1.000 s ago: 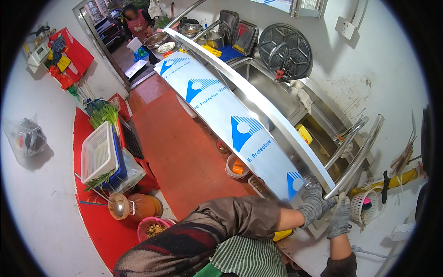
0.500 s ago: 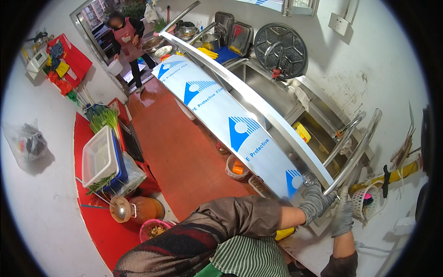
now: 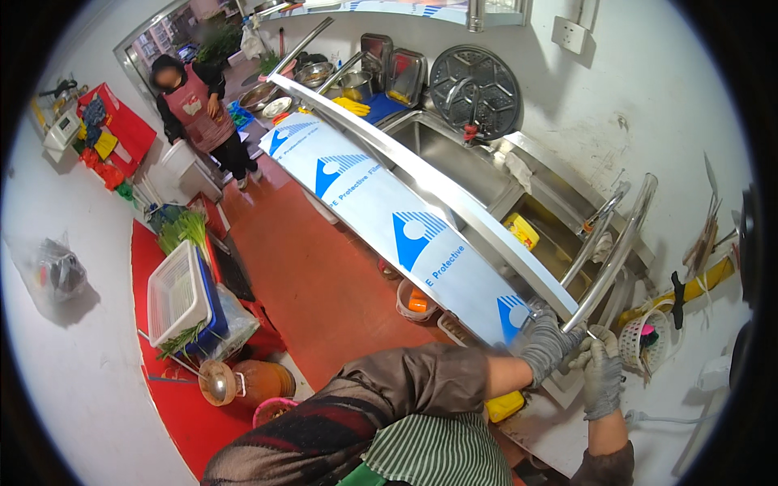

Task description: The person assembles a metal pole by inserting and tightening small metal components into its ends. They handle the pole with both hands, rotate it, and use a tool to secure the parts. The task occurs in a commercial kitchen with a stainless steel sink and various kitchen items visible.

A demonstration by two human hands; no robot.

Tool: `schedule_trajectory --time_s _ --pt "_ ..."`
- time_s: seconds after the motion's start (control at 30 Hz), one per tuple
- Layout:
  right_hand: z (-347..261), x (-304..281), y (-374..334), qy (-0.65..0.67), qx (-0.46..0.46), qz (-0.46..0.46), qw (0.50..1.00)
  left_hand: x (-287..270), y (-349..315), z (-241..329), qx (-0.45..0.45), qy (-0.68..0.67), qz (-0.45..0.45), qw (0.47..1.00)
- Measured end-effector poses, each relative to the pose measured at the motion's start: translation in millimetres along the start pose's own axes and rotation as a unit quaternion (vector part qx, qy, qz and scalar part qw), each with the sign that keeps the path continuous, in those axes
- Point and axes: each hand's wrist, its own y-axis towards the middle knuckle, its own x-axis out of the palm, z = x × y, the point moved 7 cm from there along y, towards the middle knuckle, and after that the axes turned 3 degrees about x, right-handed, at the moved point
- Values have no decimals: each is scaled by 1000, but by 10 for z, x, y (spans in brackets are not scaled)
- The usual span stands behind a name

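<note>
A long stainless-steel shelf (image 3: 421,239), its broad face covered in white film with blue triangle prints, slants across the sink from far left to near right. Round steel tube legs (image 3: 622,243) stick out from its far side. My left hand (image 3: 548,350), in a grey knit glove, is closed around the shelf's near end beside the base of a tube leg. Just right of it, my right hand (image 3: 601,374), gloved as well, has its fingers bent together at the leg's end. Something thin and metallic shows at its fingertips, too small to name.
Behind the shelf is a steel sink (image 3: 462,154) with a round perforated lid (image 3: 476,91). A white basket (image 3: 644,344) hangs right of my hands. At left stand a white crate (image 3: 180,296) and an amber jar (image 3: 259,382). Another person (image 3: 198,113) stands by the doorway.
My right hand's fingers have curled in at the tube leg's end, where they were straighter before. The left hand keeps its hold. The other person has come nearer, beside a white bin.
</note>
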Motion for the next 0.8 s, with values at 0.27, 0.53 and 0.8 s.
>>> schedule_trajectory --time_s 0.27,0.53,0.8 --pt "-42 -73 -27 -48 -50 -25 997 145 86 -183 56 -64 -57 995" --pt "-303 16 -50 -604 -398 -51 688 121 44 -30 28 -39 -23 999" --pt "-394 50 -80 -648 -464 -50 602 113 -83 51 -51 -61 -26 997"
